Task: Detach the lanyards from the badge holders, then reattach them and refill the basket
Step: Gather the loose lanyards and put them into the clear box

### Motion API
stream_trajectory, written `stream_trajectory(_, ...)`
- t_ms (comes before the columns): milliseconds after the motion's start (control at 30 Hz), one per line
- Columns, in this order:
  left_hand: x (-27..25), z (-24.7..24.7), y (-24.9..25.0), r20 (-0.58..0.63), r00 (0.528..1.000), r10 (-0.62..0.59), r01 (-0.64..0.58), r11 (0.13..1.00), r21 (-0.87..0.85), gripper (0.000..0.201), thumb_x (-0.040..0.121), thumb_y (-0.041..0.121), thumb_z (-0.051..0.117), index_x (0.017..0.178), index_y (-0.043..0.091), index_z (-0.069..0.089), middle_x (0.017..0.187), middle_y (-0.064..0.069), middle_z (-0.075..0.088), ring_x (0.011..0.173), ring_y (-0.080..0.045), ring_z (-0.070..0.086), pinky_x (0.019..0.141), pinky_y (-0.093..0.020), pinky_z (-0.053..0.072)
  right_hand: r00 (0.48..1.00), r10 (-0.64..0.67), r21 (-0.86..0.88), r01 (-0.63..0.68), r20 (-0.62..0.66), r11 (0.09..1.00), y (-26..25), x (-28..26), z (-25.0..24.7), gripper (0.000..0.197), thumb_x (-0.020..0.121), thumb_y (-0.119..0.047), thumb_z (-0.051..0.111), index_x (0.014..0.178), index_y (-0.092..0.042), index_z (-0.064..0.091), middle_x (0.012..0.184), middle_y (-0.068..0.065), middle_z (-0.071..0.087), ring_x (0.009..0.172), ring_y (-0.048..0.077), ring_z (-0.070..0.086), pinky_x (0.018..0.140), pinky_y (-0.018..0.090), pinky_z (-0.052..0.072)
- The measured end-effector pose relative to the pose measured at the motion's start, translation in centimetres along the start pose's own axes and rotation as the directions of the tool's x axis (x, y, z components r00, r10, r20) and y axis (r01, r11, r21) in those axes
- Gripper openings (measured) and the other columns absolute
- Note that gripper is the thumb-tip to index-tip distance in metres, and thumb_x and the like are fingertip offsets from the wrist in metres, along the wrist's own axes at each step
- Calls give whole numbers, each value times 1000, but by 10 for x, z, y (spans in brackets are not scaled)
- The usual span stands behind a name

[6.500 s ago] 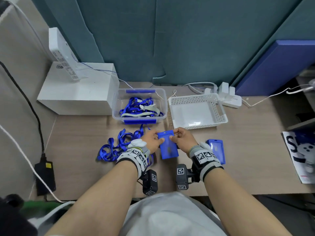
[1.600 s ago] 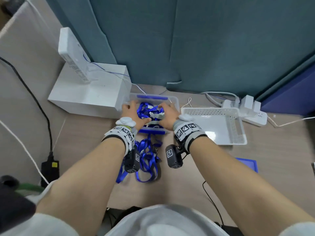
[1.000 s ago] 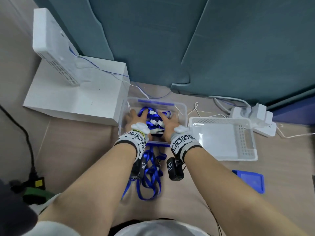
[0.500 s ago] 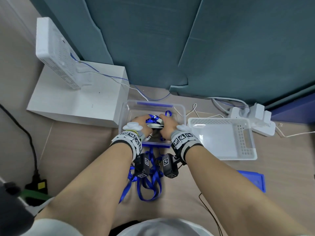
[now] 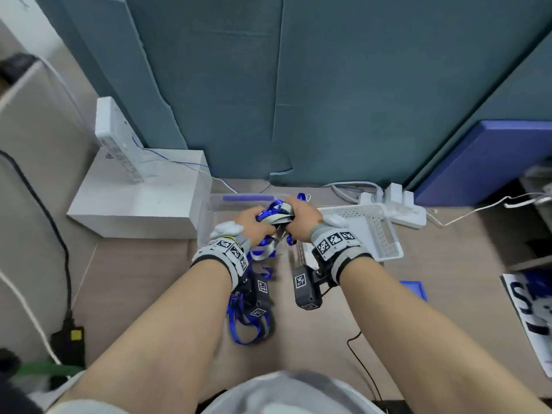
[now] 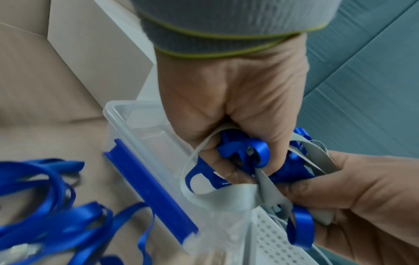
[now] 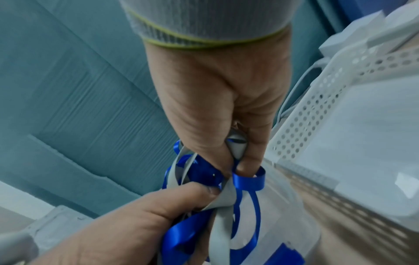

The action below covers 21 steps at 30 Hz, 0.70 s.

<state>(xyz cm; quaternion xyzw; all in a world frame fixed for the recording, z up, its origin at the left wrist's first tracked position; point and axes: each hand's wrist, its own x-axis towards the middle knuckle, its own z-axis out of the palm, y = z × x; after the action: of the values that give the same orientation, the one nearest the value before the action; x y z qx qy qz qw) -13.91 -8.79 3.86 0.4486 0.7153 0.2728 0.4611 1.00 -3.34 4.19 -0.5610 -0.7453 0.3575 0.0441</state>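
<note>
Both hands hold one bundle of blue and grey lanyards (image 5: 276, 218) lifted above the clear plastic bin (image 5: 209, 216). My left hand (image 5: 252, 224) grips the bundle's left side, fingers curled round the straps (image 6: 242, 156). My right hand (image 5: 301, 219) grips its right side (image 7: 235, 172). The bin (image 6: 145, 125) under the bundle looks bare where its floor shows. A second heap of blue lanyards (image 5: 248, 321) lies on the desk below my left wrist (image 6: 52, 197). A blue badge holder (image 5: 413, 288) lies on the desk to the right, partly behind my right forearm.
A white perforated basket (image 5: 385, 237) stands right of the bin (image 7: 317, 114). A white box (image 5: 137, 201) carrying a router sits to the left. A power strip (image 5: 397, 204) with cables lies behind the basket. A magazine (image 5: 531, 318) is at the right edge. Teal panels close the back.
Over the last second both hands closed on the lanyards inside the bin and lifted them out as one bundle. Before that they held a badge holder near the desk's front.
</note>
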Motion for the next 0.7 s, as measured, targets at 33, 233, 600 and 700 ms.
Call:
stream_trajectory(33,-9,10,5,18,1000,18,-18,1000,-13,29,73,-2,76,97,13,70,82,-4,72,72,-19,63,61,-16,48,1000,16,1,-16,-8,1000,6,-12,-6,38,85,-6,62,118,-24,63,105,-2,69,93,22,63,76,26,43)
stream_trajectory(233,-43,75,5,171,985,-19,18,1000,8,32,64,11,79,92,24,73,80,-1,75,75,-24,70,84,-42,60,993,117,39,-116,-28,993,53,-89,-19,21,83,-7,60,88,-26,52,89,0,65,85,26,60,70,29,42)
stream_trajectory(600,-94,171,-25,362,926,-104,30,979,203,18,76,-4,71,90,8,66,82,-8,64,77,-21,59,77,-34,54,948,306,192,-318,92,928,149,-175,30,28,78,-15,66,98,-31,54,91,-2,68,85,23,68,77,34,57)
stream_trajectory(700,-96,188,-39,376,916,-142,49,968,248,16,78,0,70,89,10,65,82,-7,66,77,-21,60,77,-35,53,939,313,162,-334,145,928,170,-182,46,31,78,-13,71,97,-29,52,95,-1,66,90,23,64,75,29,49)
